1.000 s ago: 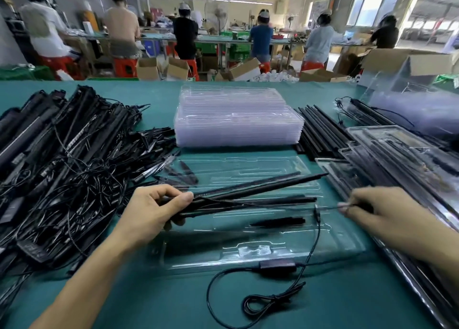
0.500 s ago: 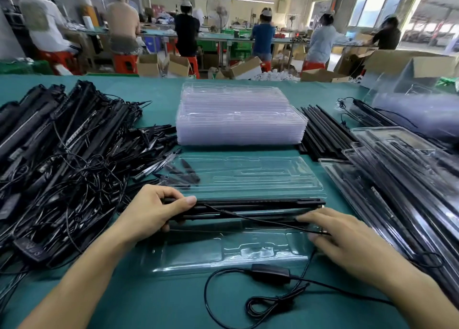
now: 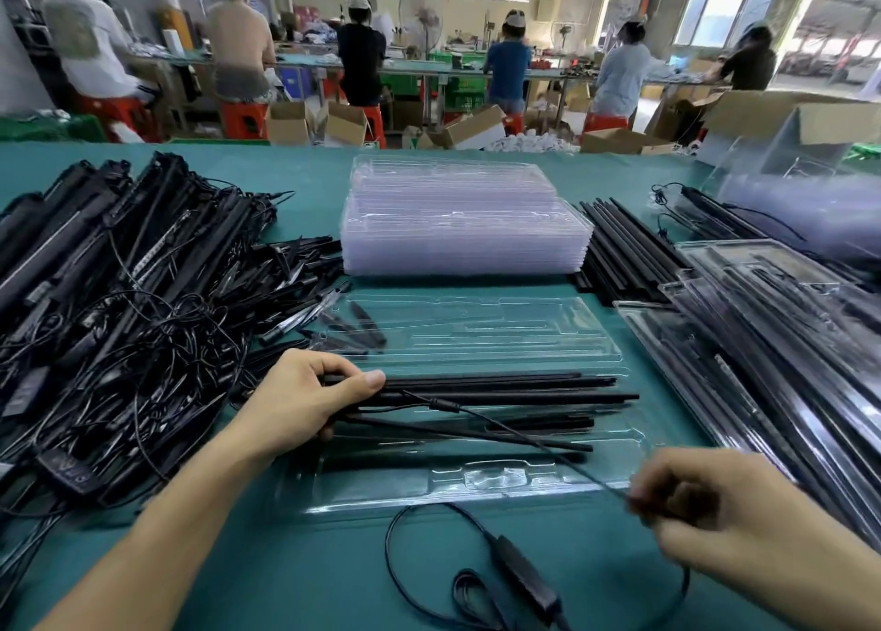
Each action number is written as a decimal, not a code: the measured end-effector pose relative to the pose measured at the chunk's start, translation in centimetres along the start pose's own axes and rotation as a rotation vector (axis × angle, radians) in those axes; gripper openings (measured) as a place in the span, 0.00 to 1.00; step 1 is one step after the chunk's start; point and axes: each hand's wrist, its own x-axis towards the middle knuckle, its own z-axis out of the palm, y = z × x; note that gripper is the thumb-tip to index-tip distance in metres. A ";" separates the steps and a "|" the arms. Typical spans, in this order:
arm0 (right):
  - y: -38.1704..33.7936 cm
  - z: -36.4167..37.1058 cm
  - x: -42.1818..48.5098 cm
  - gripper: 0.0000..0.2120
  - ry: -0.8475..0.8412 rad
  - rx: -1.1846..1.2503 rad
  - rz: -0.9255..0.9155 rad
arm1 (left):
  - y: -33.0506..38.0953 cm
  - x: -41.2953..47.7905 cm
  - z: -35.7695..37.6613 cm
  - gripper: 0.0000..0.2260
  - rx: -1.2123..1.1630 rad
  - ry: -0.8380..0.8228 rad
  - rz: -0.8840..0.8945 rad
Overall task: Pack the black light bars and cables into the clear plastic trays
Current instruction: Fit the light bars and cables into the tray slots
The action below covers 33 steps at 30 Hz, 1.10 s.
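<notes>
Centrally, left hand [image 3: 305, 392] gripped the left ends of the black light bars [image 3: 500, 382], thumb on top. Bars lay lengthwise across the open clear tray [image 3: 429, 497] on the green table [image 3: 286, 583]. Right hand [image 3: 705, 511] was blurred, fingers curled, apparently pinching the thin cable [image 3: 524, 439] stretched from the bars. Controller box [image 3: 524, 578] lay near the tray's front edge.

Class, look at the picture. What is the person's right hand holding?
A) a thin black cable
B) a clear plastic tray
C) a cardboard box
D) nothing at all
A: the right hand pinches the thin black cable, which runs back to the black light bars that the left hand grips over the clear tray.
</notes>
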 end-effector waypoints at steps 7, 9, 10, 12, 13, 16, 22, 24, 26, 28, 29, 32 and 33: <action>-1.9 2.2 0.5 0.16 -0.094 -0.021 -0.109 | 0.1 0.2 0.4 0.15 0.220 0.027 -0.009; -2.1 2.7 0.7 0.17 -0.067 -0.036 -0.102 | 0.2 0.0 0.8 0.14 0.460 0.108 0.007; -2.0 2.8 0.8 0.17 -0.028 -0.064 -0.088 | 0.5 -0.2 1.2 0.16 0.599 0.154 0.015; -1.9 2.9 0.8 0.16 0.084 -0.150 -0.092 | 0.9 -0.8 1.9 0.20 0.857 0.224 0.032; -2.0 2.8 0.8 0.16 0.149 -0.185 -0.108 | 1.1 -1.0 2.2 0.22 0.951 0.239 0.032; -2.5 2.4 0.9 0.17 0.204 -0.244 -0.175 | 1.4 -1.4 2.5 0.24 1.125 0.253 0.019; -1.5 3.8 2.1 0.20 -0.026 -0.245 -0.147 | 0.8 -1.5 2.2 0.18 0.923 0.036 0.314; -0.8 4.2 2.2 0.20 -0.005 -0.227 -0.139 | 0.3 -1.4 2.1 0.19 0.849 -0.064 0.323; -0.2 4.5 2.1 0.18 0.049 -0.211 -0.116 | -0.2 -1.2 2.0 0.16 0.777 -0.052 0.339; 0.2 4.6 2.2 0.17 0.107 -0.193 -0.091 | -0.4 -1.0 2.0 0.12 0.669 -0.032 0.352; 0.2 4.7 2.3 0.17 0.121 -0.192 -0.084 | -0.4 -0.9 1.9 0.11 0.609 -0.033 0.350; 0.1 4.9 2.4 0.20 0.146 -0.162 -0.070 | -0.3 -0.5 1.8 0.08 0.502 -0.052 0.347; 0.1 5.0 2.5 0.20 0.154 -0.152 -0.064 | -0.2 -0.5 1.9 0.06 0.489 -0.055 0.350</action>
